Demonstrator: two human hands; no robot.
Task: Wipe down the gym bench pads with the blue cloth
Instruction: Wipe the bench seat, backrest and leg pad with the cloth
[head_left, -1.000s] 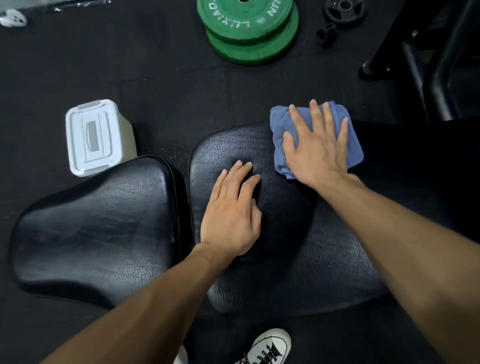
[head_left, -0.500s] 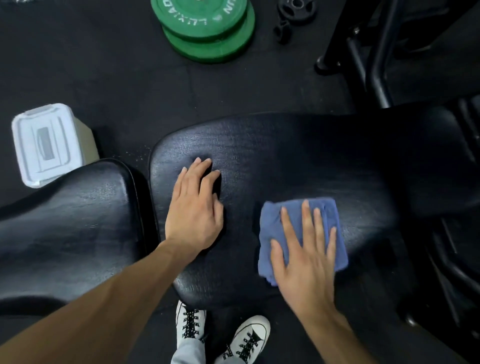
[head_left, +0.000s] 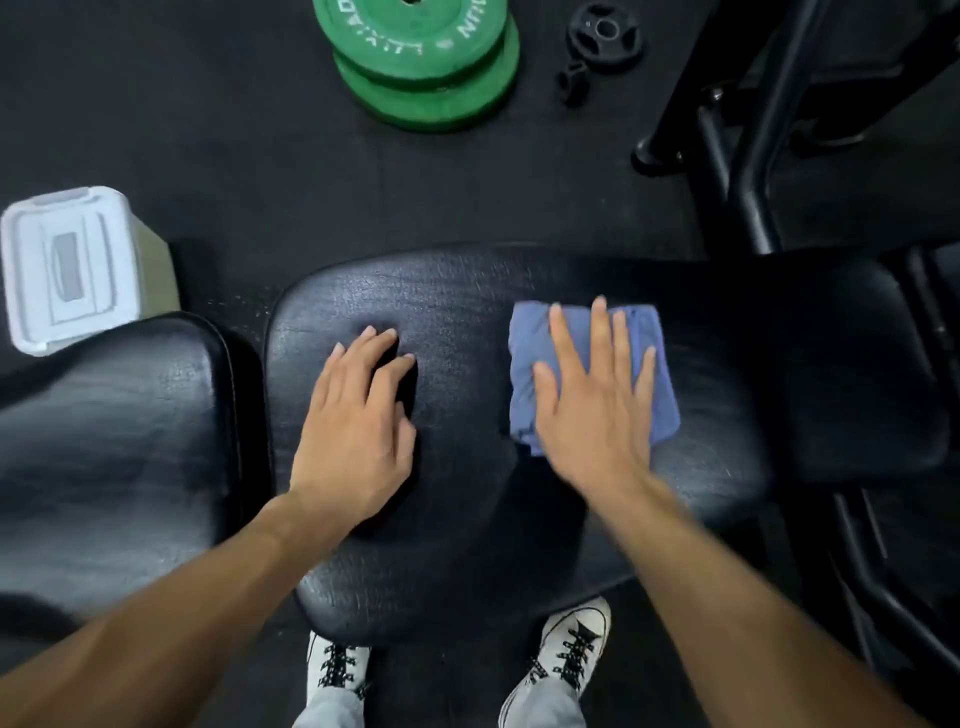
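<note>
Head view. Centre of frame: black bench pad (head_left: 467, 519), textured, running toward the right edge. Right of centre on that pad: folded blue cloth (head_left: 654, 364), lying flat. Pressed onto the cloth from above: right hand (head_left: 597, 410), palm down, fingers straight and spread, not curled round the fabric. Left of the cloth, well apart from it: left hand (head_left: 358, 421), palm flat on the same pad, fingers extended and relaxed, grasping nothing. Left edge of frame: second black pad (head_left: 114, 441), just beside the first, narrow gap between. Upper left: white lidded bin (head_left: 67, 265) on the dark floor. Top centre: two stacked green weight plates (head_left: 426, 62). Upper right: small black plate (head_left: 602, 34) and black metal frame (head_left: 748, 156). Bottom centre: two white laced shoes (head_left: 571, 654).
</note>
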